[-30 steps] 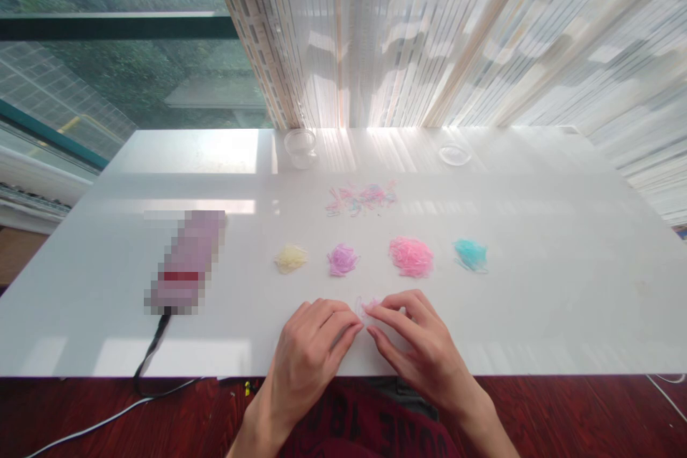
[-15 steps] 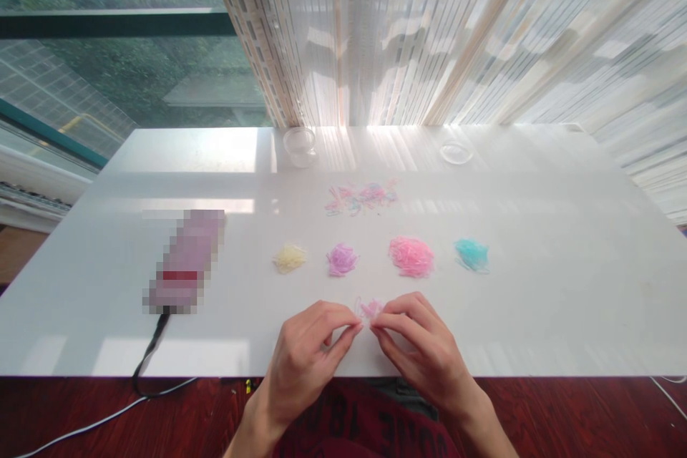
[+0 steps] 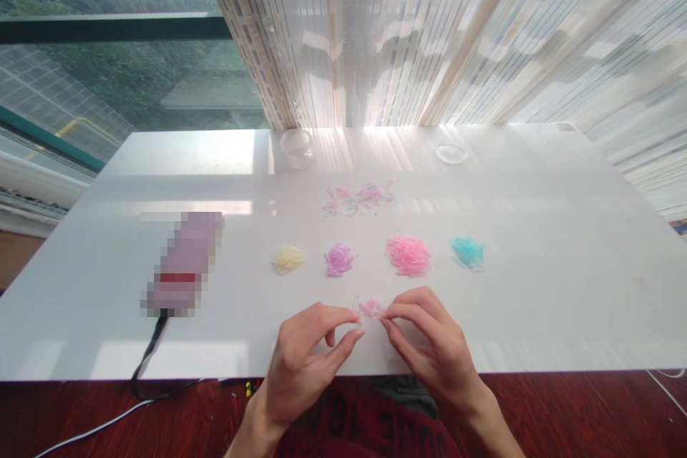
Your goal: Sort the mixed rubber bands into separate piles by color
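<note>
A small mixed heap of pinkish rubber bands (image 3: pixel 371 308) lies near the table's front edge, between my two hands. My left hand (image 3: pixel 314 343) is at its left, thumb and forefinger slightly apart, with nothing I can clearly see held between them. On the other side, my right hand (image 3: pixel 429 333) pinches at the heap's right edge; whatever is in its fingertips is too small to make out. Beyond the hands, sorted piles form a row: yellow bands (image 3: pixel 288 258), purple bands (image 3: pixel 339 259), pink bands (image 3: pixel 408 255) and turquoise bands (image 3: pixel 468 252).
Farther back lies a loose spread of mixed-colour bands (image 3: pixel 358 198). A clear round container (image 3: pixel 297 148) and a clear lid (image 3: pixel 451 152) stand by the curtain (image 3: pixel 376 28). At left, a blurred-out purplish object (image 3: pixel 185 261) has a black cable (image 3: pixel 150 351) running over the edge.
My left thumb and forefinger have parted a little. My right hand has shifted slightly right, away from the left one. The whole view has moved slightly.
</note>
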The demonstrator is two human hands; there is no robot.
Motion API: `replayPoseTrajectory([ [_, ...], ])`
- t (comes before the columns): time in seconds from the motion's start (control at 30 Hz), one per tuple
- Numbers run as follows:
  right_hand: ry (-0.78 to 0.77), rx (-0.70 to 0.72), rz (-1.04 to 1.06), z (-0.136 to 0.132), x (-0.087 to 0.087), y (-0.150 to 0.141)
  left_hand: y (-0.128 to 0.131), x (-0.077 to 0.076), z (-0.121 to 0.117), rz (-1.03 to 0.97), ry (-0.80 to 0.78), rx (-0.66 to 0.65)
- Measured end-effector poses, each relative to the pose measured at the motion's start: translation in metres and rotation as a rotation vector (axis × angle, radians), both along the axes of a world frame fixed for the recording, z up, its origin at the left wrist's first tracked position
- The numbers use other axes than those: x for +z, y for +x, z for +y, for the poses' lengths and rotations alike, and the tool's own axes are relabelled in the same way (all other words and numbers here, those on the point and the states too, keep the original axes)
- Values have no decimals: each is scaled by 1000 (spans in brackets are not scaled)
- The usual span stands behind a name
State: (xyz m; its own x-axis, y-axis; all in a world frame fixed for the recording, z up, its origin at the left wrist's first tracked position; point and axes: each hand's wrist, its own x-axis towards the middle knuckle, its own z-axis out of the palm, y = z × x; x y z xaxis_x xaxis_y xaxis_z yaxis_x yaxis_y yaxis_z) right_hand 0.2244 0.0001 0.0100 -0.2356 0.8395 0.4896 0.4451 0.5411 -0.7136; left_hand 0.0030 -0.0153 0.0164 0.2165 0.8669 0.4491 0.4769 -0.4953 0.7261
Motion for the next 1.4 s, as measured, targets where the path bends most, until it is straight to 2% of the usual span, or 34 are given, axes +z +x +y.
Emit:
replayPoseTrajectory([
  [0.17,0,-422,-62,18,3,23,-5,-4,0,9,-15,39],
  [0.23,-38,-489,-102,26,2,29,-6,-6,0,28,-17,37],
  [0.33,-90,-510,-145,32,-1,32,-6,-5,0,52,-24,18],
  [0.47,-100,-491,-157,31,-6,31,-6,-4,1,105,-6,18],
  [0.63,-11,-421,-164,18,-6,25,-8,-6,2,258,14,52],
  [0.8,-23,-107,-181,3,-7,9,-6,-6,2,362,8,46],
  [0.87,-58,-31,-202,-1,-9,4,-5,-6,1,367,4,56],
  [1.17,-32,41,-170,-8,-11,-5,-4,-7,1,328,2,44],
  [1.4,9,61,-128,-9,-10,-10,0,-1,0,171,-7,-32],
])
